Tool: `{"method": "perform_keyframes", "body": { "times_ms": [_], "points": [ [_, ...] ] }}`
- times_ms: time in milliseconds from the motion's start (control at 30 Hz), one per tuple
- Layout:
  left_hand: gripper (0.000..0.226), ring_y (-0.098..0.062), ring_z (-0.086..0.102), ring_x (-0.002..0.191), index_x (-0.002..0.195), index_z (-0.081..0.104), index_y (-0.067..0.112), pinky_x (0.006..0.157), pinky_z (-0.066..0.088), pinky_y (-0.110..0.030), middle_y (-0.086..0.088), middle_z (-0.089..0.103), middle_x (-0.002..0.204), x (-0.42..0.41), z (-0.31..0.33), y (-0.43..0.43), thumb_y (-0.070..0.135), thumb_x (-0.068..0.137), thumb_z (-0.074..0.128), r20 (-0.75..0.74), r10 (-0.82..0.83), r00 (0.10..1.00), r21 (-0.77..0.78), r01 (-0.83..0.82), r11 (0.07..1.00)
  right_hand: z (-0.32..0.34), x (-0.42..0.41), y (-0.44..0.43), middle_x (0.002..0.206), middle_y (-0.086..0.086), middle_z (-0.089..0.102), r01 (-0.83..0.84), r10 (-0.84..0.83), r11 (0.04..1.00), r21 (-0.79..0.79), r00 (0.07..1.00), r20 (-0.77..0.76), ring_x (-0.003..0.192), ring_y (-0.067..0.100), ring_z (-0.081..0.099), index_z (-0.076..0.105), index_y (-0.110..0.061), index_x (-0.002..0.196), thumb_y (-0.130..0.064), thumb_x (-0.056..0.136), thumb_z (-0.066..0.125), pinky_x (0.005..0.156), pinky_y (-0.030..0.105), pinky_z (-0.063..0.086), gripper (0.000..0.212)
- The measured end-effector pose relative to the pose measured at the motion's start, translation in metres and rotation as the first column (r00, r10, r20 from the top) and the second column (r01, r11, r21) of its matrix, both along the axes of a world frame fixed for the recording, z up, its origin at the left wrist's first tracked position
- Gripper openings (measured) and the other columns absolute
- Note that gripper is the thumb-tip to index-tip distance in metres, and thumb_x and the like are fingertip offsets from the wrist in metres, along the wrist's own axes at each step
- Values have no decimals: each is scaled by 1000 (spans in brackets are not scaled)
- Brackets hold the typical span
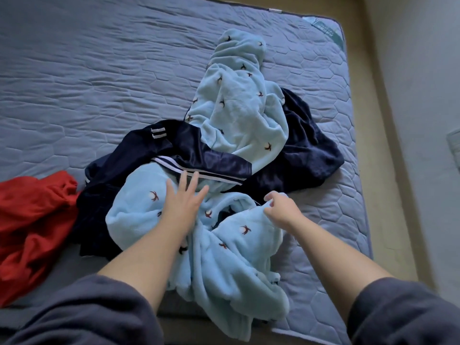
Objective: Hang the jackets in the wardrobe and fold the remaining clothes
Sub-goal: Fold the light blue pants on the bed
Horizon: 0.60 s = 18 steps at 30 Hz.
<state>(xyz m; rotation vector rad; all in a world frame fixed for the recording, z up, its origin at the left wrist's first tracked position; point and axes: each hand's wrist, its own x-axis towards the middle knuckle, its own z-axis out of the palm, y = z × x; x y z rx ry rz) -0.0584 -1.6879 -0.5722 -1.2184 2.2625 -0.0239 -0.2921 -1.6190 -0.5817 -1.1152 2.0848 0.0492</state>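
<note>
A pile of clothes lies on the blue quilted mattress [99,70]. A light blue fleece garment [239,115] with small bird marks runs from the far middle down to the near edge. Across it lies a shiny navy jacket [179,150] with white stripes, and a dark navy plush piece [306,155] sits at the right. My left hand [184,200] rests flat with straight fingers on the fleece, its fingertips at the jacket's striped hem. My right hand [278,210] pinches a fold of the light blue fleece.
A red garment [32,220] lies crumpled at the left near edge of the mattress. Beyond the mattress's right edge runs a strip of beige floor [388,145], then a pale wall [428,83].
</note>
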Motion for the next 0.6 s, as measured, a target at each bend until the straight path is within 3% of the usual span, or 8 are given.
{"method": "perform_keyframes", "body": {
  "times_ms": [100, 167, 200, 267, 333, 400, 500, 600],
  "points": [
    [93, -37, -11, 145, 150, -13, 28, 110, 6, -64, -10, -16, 159, -14, -29, -47, 36, 89, 56, -84, -82, 993, -50, 78, 996, -35, 14, -42, 116, 5, 56, 255, -229, 952, -168, 961, 157, 109, 25, 56, 43, -17, 135, -20, 88, 52, 92, 33, 45, 48],
    [92, -33, 1, 146, 150, -13, 26, 111, 5, -63, -9, 3, 160, -24, -40, -75, 38, 90, 55, -154, -88, 984, -82, 76, 994, -52, 25, -66, 102, 1, 57, 510, -428, 846, -156, 823, 373, 104, 26, 60, 34, -17, 139, -20, 88, 53, 95, 40, 50, 54],
    [87, -30, 17, 144, 151, -9, 25, 112, 5, -62, -10, 22, 154, -27, -47, -88, 32, 91, 53, -169, -105, 980, -94, 90, 992, -61, 30, -76, 97, 0, 55, 627, -517, 771, -111, 718, 466, 102, 26, 62, 31, -17, 141, -20, 89, 52, 92, 43, 53, 56],
    [65, -26, 49, 123, 149, 19, 24, 112, 16, -54, -6, 55, 128, -19, -58, -102, 18, 91, 46, -157, -195, 968, -89, 183, 979, -77, 36, -91, 91, -1, 54, 788, -648, 616, 12, 498, 577, 97, 22, 66, 34, -14, 138, -17, 91, 48, 76, 37, 58, 49],
    [41, -26, 60, 109, 131, 50, 21, 97, 36, -37, -4, 65, 116, 5, -68, -102, 13, 91, 43, -30, -321, 947, 5, 321, 947, -87, 38, -104, 89, 0, 57, 852, -710, 518, 70, 383, 591, 75, 14, 66, 48, -11, 119, -16, 91, 47, 53, 28, 48, 28],
    [32, -25, 60, 108, 117, 61, 16, 91, 37, -33, -4, 66, 116, 36, -78, -90, 10, 92, 41, 122, -399, 909, 194, 372, 908, -91, 41, -114, 84, 2, 58, 867, -741, 490, 93, 357, 569, 63, 13, 58, 53, -13, 96, -19, 89, 51, 49, 27, 37, 9],
    [31, -24, 59, 107, 112, 60, 17, 94, 31, -35, -2, 64, 115, 62, -81, -77, 9, 92, 38, 167, -424, 890, 310, 361, 880, -88, 53, -131, 79, 3, 55, 822, -723, 561, 101, 427, 543, 64, 16, 49, 53, -16, 84, -22, 84, 58, 53, 29, 39, 9],
    [32, -23, 56, 111, 113, 59, 19, 102, 27, -36, -2, 62, 117, 63, -75, -75, 11, 90, 38, 124, -340, 932, 318, 287, 904, -68, 67, -142, 89, 5, 61, 873, -717, 486, 49, 366, 593, 80, 22, 59, 56, -12, 88, -22, 90, 54, 77, 35, 52, 11]
  ]
}}
